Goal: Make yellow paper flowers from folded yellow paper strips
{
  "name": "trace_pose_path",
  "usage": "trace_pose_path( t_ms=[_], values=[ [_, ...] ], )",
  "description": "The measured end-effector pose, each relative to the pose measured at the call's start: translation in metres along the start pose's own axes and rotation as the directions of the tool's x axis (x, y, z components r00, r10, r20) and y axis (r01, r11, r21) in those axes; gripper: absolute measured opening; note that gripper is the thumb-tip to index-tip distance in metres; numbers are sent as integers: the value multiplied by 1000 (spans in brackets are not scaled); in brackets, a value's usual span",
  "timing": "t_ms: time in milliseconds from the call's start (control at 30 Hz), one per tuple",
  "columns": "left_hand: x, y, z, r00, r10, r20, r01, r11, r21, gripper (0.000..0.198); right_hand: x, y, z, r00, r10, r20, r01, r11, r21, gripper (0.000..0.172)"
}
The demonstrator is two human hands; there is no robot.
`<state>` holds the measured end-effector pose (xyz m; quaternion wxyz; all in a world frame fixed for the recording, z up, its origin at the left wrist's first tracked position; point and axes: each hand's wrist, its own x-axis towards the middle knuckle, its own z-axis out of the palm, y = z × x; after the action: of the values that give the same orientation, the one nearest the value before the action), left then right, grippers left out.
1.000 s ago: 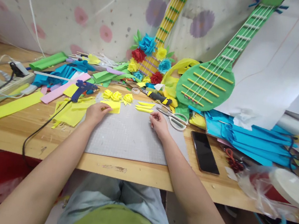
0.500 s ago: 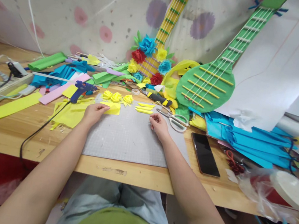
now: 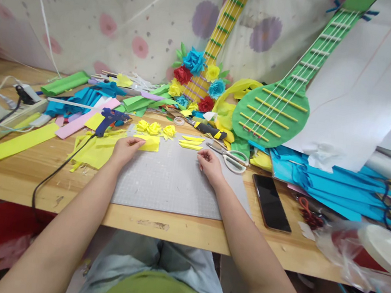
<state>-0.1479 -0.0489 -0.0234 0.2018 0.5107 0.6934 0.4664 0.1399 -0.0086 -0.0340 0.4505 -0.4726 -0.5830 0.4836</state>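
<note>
My left hand (image 3: 126, 150) is closed in a pinch at the near left edge of a yellow paper piece (image 3: 152, 144) on the grey cutting mat (image 3: 172, 182). Across the mat, my right hand (image 3: 210, 163) has its fingers curled and pressed together; whatever they hold, if anything, is hidden. Just left of and beyond that hand lie several folded yellow paper strips (image 3: 191, 142). White-handled scissors (image 3: 236, 162) rest right behind it. Yellow paper flowers (image 3: 154, 128) sit in a row at the mat's far edge.
A blue glue gun (image 3: 108, 120) lies left with its cord trailing to the front edge. A phone (image 3: 272, 203) lies right of the mat. Behind stand a green paper instrument (image 3: 273, 113) and a flowered yellow one (image 3: 212, 52). Blue paper (image 3: 336, 183) is piled at right.
The whole view has shifted slightly to the right. Both hands keep their places by the yellow paper piece and the strips; nothing has been picked up or let go.
</note>
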Motion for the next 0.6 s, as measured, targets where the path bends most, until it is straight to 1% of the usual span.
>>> trace_pose_path(
  t_ms=[200,333,467,567,600],
  values=[
    [-4,5,0,999,-33,19,33,999,7,21,1,1,1,1000,1,-1,-1,1000,4,21],
    [-3,1,1,999,-21,33,20,999,27,21,1,3,0,1000,-4,3,4,1000,-13,21],
    [-3,-1,2,1000,-3,30,2,999,45,20,1,2,1,1000,6,-18,-7,997,-72,17],
    [-4,1,2,998,27,56,-32,996,83,19,1,-7,12,999,18,-51,-27,985,-169,11],
    [-5,2,2,997,40,66,-47,994,101,19,2,-12,20,1000,-2,-31,-4,979,-202,10]
  ],
)
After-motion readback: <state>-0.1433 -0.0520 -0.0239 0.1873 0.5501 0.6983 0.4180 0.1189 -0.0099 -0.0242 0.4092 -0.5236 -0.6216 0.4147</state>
